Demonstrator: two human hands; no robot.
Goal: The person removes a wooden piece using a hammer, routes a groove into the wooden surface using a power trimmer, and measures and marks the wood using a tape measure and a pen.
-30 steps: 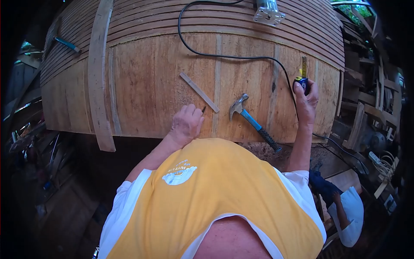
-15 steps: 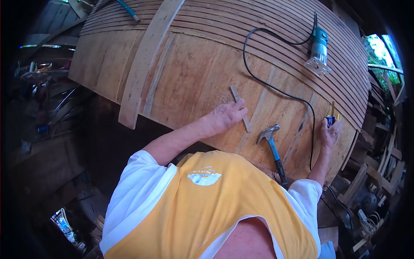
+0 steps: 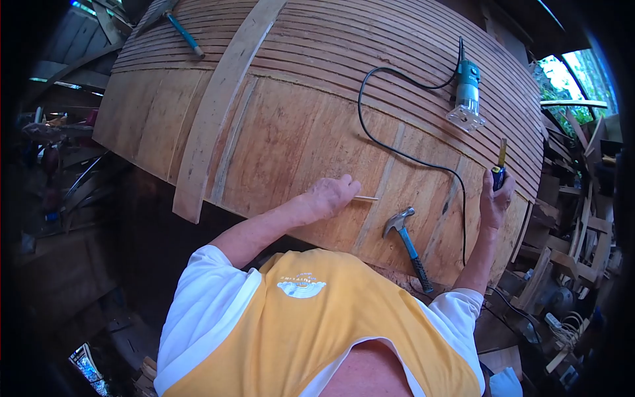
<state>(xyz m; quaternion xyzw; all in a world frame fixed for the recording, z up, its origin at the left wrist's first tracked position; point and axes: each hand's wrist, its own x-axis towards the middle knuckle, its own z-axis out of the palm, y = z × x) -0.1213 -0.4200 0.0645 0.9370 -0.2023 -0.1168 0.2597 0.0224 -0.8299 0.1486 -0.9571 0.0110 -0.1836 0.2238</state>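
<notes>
My left hand is closed on a thin wooden strip, whose narrow end sticks out to the right just above the wooden panel. The rest of the strip is hidden by the fingers. Near the panel's right end, my right hand grips a dark blue tape measure with a short length of yellow blade showing at its top. Between the two hands lies a claw hammer with a blue and black handle, touched by neither.
A green trim router stands on the grooved slats, its black cord looping across the panel. One long board crosses the left part, overhanging the near edge. Beyond it lies another blue-handled tool. Scrap wood crowds the right side.
My left hand has turned the wooden strip from lying diagonally to edge-on, pointing right. My right hand has tilted the tape measure, so more yellow blade shows. The whole view has shifted slightly.
</notes>
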